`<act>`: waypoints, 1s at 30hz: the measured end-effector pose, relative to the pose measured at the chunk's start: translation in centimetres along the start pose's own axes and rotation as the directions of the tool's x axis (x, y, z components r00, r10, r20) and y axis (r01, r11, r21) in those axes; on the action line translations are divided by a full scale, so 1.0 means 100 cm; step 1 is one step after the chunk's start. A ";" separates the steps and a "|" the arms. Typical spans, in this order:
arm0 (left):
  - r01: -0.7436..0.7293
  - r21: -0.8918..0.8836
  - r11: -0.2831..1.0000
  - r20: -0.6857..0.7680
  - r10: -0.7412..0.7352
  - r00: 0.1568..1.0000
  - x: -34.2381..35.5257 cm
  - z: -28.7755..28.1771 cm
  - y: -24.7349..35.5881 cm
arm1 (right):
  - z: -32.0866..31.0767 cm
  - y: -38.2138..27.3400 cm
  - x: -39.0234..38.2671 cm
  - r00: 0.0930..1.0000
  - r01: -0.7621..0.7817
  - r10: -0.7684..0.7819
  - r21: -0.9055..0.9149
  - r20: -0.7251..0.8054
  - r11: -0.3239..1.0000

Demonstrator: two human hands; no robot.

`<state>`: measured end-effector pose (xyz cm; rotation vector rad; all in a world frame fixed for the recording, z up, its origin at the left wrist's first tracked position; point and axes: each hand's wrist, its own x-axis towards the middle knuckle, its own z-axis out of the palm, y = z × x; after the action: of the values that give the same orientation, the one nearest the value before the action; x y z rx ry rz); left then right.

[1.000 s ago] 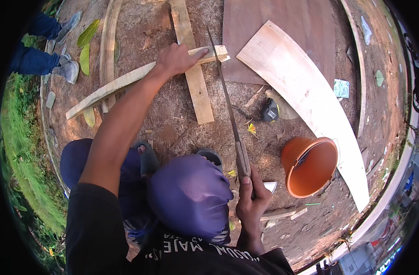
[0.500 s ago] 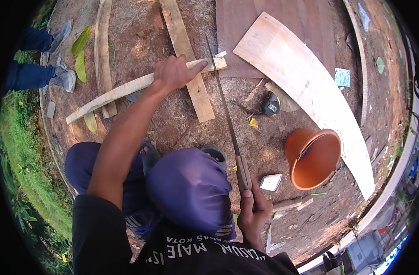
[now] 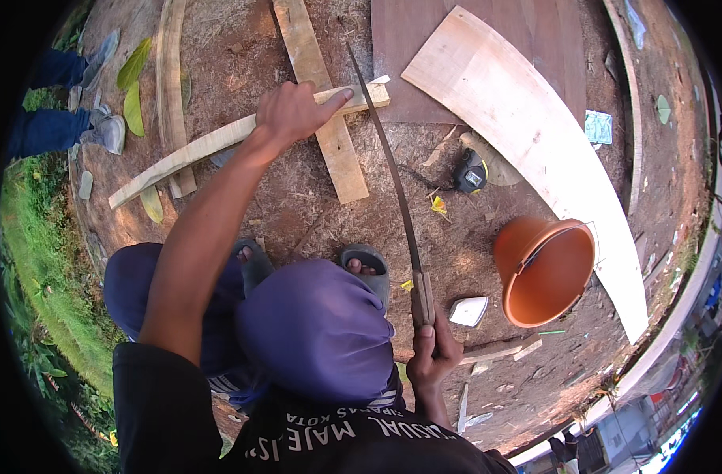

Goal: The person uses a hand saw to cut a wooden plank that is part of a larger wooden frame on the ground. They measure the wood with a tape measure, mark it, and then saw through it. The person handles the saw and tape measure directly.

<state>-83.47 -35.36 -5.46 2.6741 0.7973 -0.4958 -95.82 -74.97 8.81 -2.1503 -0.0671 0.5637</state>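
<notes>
My left hand [image 3: 294, 113] is closed over a long, slightly curved strip of pale wood [image 3: 183, 164], its thumb lying along the top near the right end. The strip rests across two flat planks on the ground, one plank [image 3: 341, 162] close to its right end and another plank [image 3: 170, 87] further left. In my right hand [image 3: 436, 347] is the wooden handle of a handsaw [image 3: 396, 186]. Its long, dark blade reaches away from me and crosses the strip just right of my left thumb, bowing a little. A small pale offcut piece [image 3: 379, 80] shows by the strip's end.
An orange bucket [image 3: 507, 253] lies tilted at the right, by a broad curved pale board [image 3: 526, 142]. Nearer are a black tape measure [image 3: 470, 172] and a white block [image 3: 468, 311]. A brown sheet [image 3: 400, 47] lies beyond. Another person's shoes [image 3: 104, 130] stand at far left.
The handsaw has slid slightly forward across the strip with my right hand. My left hand keeps its hold on the wood. The whole view has shifted a little.
</notes>
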 end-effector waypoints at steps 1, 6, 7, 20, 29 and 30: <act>-0.003 -0.001 1.000 -0.003 0.003 1.000 0.006 -0.004 0.002 | 0.017 0.004 0.019 0.997 0.007 -0.001 0.083 -0.071 0.997; 0.012 0.022 1.000 0.045 -0.012 0.999 -0.003 0.000 0.011 | 0.041 0.018 0.045 0.990 0.140 -0.139 0.025 -0.028 0.990; 0.018 0.023 1.000 0.052 -0.019 0.998 -0.007 0.004 0.010 | 0.034 0.027 0.029 0.984 0.173 -0.172 0.035 -0.039 0.984; 0.003 0.012 1.000 -0.033 -0.002 0.999 -0.002 0.004 0.004 | 0.033 0.034 0.033 0.987 0.139 -0.141 0.031 0.075 0.990; -0.005 0.047 0.999 -0.076 0.009 0.997 0.000 0.008 0.003 | 0.071 -0.020 0.095 0.999 0.022 -0.030 0.173 0.043 0.985; -0.018 0.048 0.999 -0.108 0.024 0.994 0.000 0.008 0.003 | 0.076 -0.018 0.102 0.998 0.033 -0.040 0.160 0.043 0.987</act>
<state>-83.45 -35.91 -6.12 2.7697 0.7959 -0.3703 -89.59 -65.65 2.62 -1.9778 -0.0842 0.5778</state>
